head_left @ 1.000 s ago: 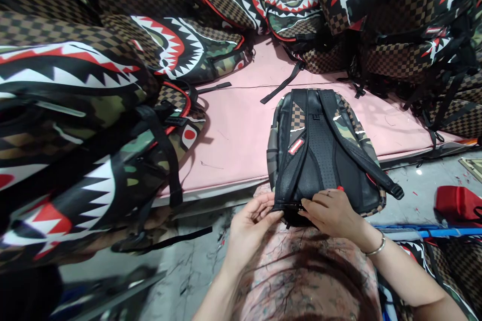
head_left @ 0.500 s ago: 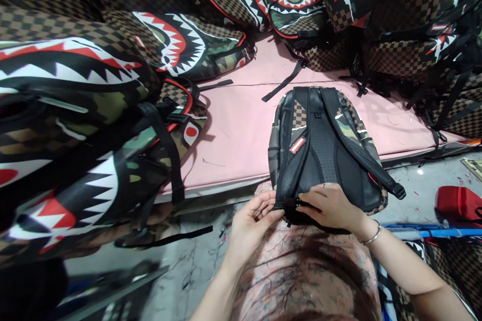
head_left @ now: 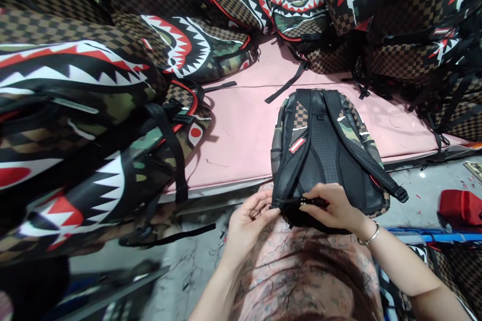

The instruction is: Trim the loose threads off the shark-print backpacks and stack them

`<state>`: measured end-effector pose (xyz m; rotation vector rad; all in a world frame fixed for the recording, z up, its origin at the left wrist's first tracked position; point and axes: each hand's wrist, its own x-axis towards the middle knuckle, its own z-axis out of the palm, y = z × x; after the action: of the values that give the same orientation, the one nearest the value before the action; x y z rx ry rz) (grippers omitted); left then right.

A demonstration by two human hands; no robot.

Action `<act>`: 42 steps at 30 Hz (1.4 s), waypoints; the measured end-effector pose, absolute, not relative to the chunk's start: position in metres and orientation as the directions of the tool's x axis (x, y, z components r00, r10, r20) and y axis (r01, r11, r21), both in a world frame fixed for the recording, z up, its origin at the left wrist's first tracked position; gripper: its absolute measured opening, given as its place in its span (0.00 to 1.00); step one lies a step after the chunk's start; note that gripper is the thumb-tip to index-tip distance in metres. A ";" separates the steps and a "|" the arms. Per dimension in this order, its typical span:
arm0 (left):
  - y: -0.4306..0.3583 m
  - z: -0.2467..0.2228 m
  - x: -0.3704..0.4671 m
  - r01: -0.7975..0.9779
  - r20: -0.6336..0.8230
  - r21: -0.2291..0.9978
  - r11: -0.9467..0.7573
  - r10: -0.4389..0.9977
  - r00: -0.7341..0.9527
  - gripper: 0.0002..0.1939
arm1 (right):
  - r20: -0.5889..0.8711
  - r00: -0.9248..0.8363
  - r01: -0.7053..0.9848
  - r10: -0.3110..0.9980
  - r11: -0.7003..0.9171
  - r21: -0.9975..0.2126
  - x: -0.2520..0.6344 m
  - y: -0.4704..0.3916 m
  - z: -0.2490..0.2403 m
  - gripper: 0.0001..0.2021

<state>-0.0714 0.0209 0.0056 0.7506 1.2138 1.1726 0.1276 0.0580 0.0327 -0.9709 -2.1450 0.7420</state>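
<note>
A black backpack [head_left: 331,160] lies back side up on the front edge of the pink table, its lower end toward me. Both padded shoulder straps show, with checkered and camouflage panels near the top. At the lower left corner, my left hand [head_left: 253,218] pinches the end of the left shoulder strap [head_left: 288,188] between thumb and fingers. My right hand [head_left: 331,208], with a bangle on the wrist, is closed over the bottom of the back panel. Between its fingertips is a small black piece with shiny spots, mostly hidden. The right strap's buckle [head_left: 401,194] hangs free.
More shark-mouth backpacks [head_left: 75,75] are heaped at the left. Others [head_left: 301,5] line the back and right of the pink table [head_left: 233,135]. Loose threads lie on it. A red item [head_left: 460,206] and blue rails [head_left: 425,235] are at the lower right.
The view has shifted slightly. My right fingers have lifted and curled a little more around the black piece. My left hand still pinches the strap end.
</note>
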 end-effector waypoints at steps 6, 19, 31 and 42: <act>0.025 -0.004 -0.068 -0.274 -0.180 0.952 0.133 0.972 -0.152 0.16 | -0.010 -0.224 0.230 0.974 0.043 -0.972 0.084 0.079 0.023 0.12; 0.021 -0.013 -0.071 -0.108 -0.164 0.986 0.127 0.863 -0.478 0.22 | 0.042 -0.395 0.653 0.918 0.312 -0.690 0.025 0.116 0.055 0.06; 0.027 -0.009 -0.073 -0.795 -0.535 0.529 0.298 0.844 -0.040 0.11 | 0.386 -0.484 0.530 0.785 0.614 -0.585 0.085 0.101 -0.001 0.06; 0.026 -0.005 -0.069 -0.802 -0.557 0.514 0.304 0.829 -0.043 0.09 | 0.337 -0.610 0.630 0.717 0.697 -0.343 0.074 0.092 -0.002 0.10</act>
<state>-0.0694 0.0260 -0.0049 0.0365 0.9320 1.3179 0.0744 0.0918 -0.0024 -1.0385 -2.4555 0.2619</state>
